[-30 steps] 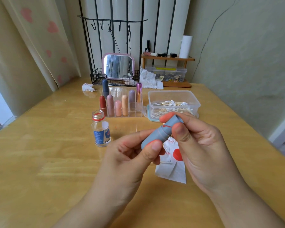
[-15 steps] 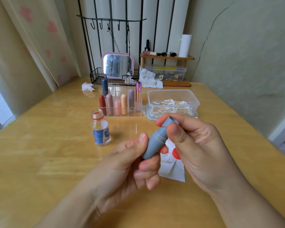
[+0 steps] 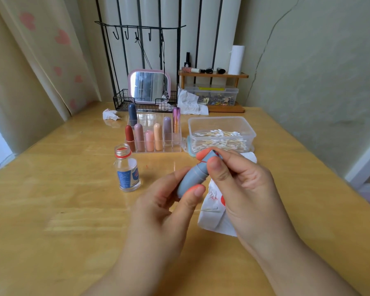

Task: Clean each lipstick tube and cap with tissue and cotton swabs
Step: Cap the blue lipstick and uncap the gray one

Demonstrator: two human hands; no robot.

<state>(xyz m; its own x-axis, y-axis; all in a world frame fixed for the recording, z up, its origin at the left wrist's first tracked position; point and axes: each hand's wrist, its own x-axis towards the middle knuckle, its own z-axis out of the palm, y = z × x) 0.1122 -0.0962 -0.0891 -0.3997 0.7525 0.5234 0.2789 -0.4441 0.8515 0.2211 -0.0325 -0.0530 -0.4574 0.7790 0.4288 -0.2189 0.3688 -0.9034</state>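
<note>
A grey-blue lipstick tube with red smears is held tilted above the table between both hands. My left hand grips its lower end with thumb and fingers. My right hand pinches its upper end between thumb and forefinger. Under my right hand lies a white tissue with red stains, and a cotton swab rests on it. A clear box of cotton swabs stands behind the hands.
A clear organiser holds several lipsticks behind the hands. An open small bottle with a blue label stands to the left. Crumpled tissues, a mirror, a wire rack and a wooden shelf line the back edge.
My left hand loosened on the tube half a second ago and now grips its lower end again with the thumb. The right hand kept its pinch on the upper end.
</note>
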